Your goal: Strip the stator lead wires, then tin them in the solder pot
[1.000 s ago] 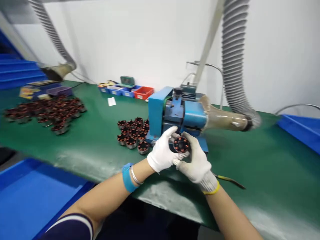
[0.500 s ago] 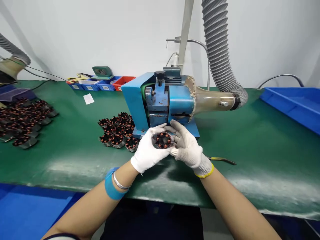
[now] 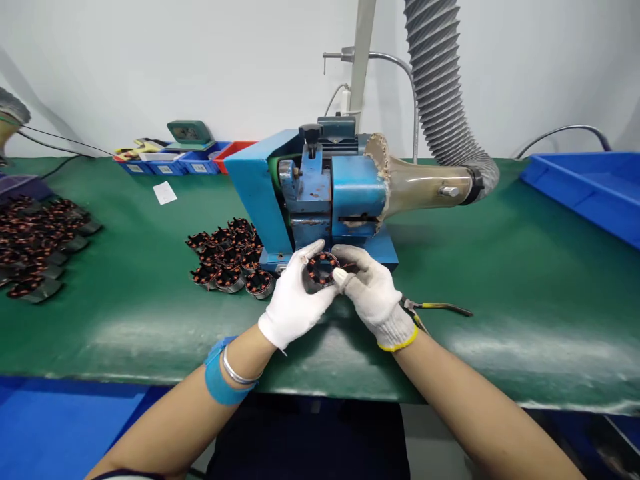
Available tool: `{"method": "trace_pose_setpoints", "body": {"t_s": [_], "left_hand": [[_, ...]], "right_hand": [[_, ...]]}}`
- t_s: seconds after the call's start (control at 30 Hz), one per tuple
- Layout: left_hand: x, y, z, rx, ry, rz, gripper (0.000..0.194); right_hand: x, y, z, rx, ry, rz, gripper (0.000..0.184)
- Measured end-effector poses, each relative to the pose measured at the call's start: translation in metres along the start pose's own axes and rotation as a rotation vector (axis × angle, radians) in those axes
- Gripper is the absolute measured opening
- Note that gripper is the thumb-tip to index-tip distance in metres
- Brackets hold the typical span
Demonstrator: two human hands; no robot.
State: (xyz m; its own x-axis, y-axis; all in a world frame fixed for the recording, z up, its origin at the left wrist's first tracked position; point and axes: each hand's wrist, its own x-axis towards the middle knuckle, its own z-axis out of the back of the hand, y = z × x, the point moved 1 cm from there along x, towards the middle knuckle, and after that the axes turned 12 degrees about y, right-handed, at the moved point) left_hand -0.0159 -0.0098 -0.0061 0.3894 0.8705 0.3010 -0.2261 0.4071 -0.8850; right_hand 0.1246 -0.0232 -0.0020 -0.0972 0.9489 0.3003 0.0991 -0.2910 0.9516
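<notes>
A ring-shaped motor stator point(image 3: 323, 269) with copper windings and a black inner frame is held in front of the blue machine point(image 3: 357, 190). My left hand point(image 3: 300, 293), in a white glove, wraps round its left side. My right hand point(image 3: 367, 283), in a knitted glove with a yellow cuff, has thumb and fingers closed at its right edge. What looks like thin wire shows between those fingers. Several similar stators point(image 3: 230, 257) stand grouped left of the machine's base. Pliers with yellow handles point(image 3: 425, 307) lie by my right wrist, partly hidden by it.
More stators point(image 3: 45, 247) are heaped at the far left. Small blue bins point(image 3: 197, 163) and a red bin point(image 3: 233, 155) line the back, near a white paper slip point(image 3: 165, 193). A grey hose point(image 3: 440, 93) joins the machine's right side; a blue tray point(image 3: 590, 193) sits far right.
My right fingers have closed in from a looser spread to the stator's right edge. The stator has tilted and moved slightly left and up in view. More of the pliers shows.
</notes>
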Motion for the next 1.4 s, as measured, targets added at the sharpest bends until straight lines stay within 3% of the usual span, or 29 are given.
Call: {"method": "trace_pose_setpoints", "body": {"t_s": [0.1, 0.3, 0.37, 0.47, 0.53, 0.6, 0.67, 0.77, 0.83, 0.93, 1.0, 1.07, 1.2, 1.4], "left_hand": [[-0.001, -0.001, -0.003, 0.088, -0.010, 0.002, 0.064], [0.003, -0.006, -0.001, 0.206, -0.177, 0.033, 0.058], [0.003, -0.008, 0.001, 0.237, -0.203, 0.002, 0.057], [0.001, -0.010, 0.000, 0.341, -0.164, -0.062, 0.054], [-0.001, -0.012, -0.002, 0.387, -0.133, -0.108, 0.053], [-0.003, -0.014, -0.005, 0.393, -0.132, -0.113, 0.052], [-0.004, -0.016, -0.008, 0.381, -0.161, -0.080, 0.052], [-0.002, -0.017, -0.012, 0.333, -0.247, -0.065, 0.053], [0.001, -0.017, -0.013, 0.308, -0.309, -0.066, 0.054], [0.008, -0.015, -0.013, 0.294, -0.342, -0.038, 0.058], [0.012, -0.014, -0.014, 0.261, -0.307, -0.026, 0.061], [0.016, -0.011, -0.015, 0.205, -0.228, -0.028, 0.067], [0.026, -0.009, -0.017, 0.068, -0.062, -0.022, 0.066], [0.044, -0.025, -0.015, 0.039, -0.126, 0.038, 0.057]], "right_hand": [[0.003, 0.009, 0.008, -0.063, -0.023, 0.007, 0.021], [0.016, 0.025, 0.039, -0.035, -0.254, -0.080, 0.033], [0.016, 0.026, 0.042, -0.128, -0.167, -0.143, 0.035], [0.010, 0.023, 0.034, -0.321, 0.086, -0.268, 0.035], [0.005, 0.022, 0.026, -0.297, 0.174, -0.289, 0.033], [0.004, 0.020, 0.019, -0.141, 0.164, -0.289, 0.028], [0.007, 0.018, 0.019, 0.039, 0.073, -0.293, 0.022], [0.016, 0.017, 0.028, 0.223, -0.182, -0.250, 0.023], [0.019, 0.017, 0.034, 0.218, -0.302, -0.192, 0.028], [0.014, 0.019, 0.029, -0.029, -0.203, -0.177, 0.032], [0.007, 0.017, 0.018, -0.193, -0.086, -0.176, 0.052], [0.002, 0.013, 0.009, -0.246, -0.054, -0.145, 0.063], [0.005, 0.006, 0.010, -0.184, -0.098, -0.096, 0.053], [0.020, 0.017, 0.019, -0.082, -0.135, 0.043, 0.045]]}}
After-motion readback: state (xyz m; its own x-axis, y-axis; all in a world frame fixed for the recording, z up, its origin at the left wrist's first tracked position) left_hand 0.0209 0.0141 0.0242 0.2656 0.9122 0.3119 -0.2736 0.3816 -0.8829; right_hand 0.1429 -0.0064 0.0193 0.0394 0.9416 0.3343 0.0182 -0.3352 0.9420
